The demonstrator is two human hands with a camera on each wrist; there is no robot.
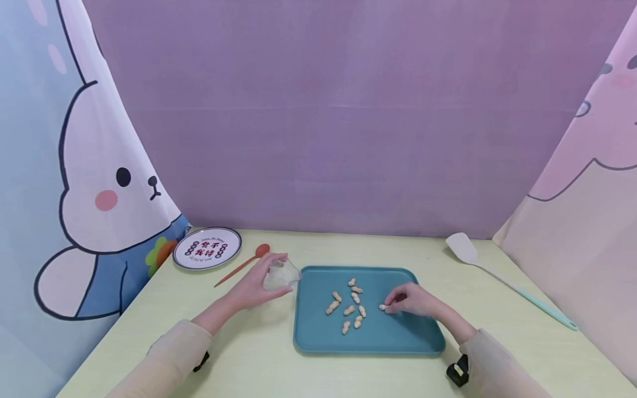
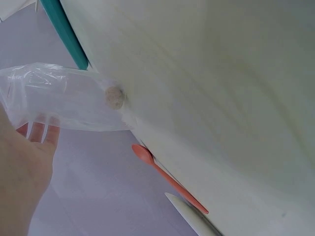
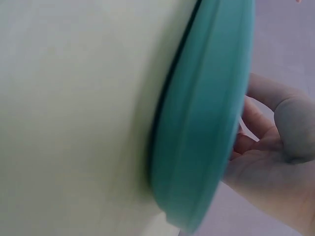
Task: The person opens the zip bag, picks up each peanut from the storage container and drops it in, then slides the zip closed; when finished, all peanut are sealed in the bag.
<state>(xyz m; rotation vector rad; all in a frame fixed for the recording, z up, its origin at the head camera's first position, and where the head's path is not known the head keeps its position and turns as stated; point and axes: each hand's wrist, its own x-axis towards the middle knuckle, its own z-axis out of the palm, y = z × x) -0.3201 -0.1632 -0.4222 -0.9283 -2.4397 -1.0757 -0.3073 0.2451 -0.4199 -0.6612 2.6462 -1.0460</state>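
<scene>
My left hand [image 1: 256, 284] holds a clear plastic bag [image 1: 282, 275] just off the tray's left edge, thumb and fingers spread around it. Inside the bag [image 2: 59, 96], the left wrist view shows a small round brownish lump [image 2: 114, 98] at the bottom. Over the right half of the teal tray [image 1: 368, 344], my right hand [image 1: 413, 300] pinches an unshelled peanut [image 1: 382, 307] with its fingertips. Several more peanuts [image 1: 349, 310] lie scattered across the middle of the tray. The tray's raised side hides the right fingertips in the right wrist view.
An oval plate [image 1: 207, 249] with red lettering lies at the back left, beside an orange-red spoon [image 1: 244, 265] behind my left hand. At the right, a white spatula [image 1: 464, 249] with a mint handle lies slanted. A purple curtain [image 1: 318, 138] hangs behind the table.
</scene>
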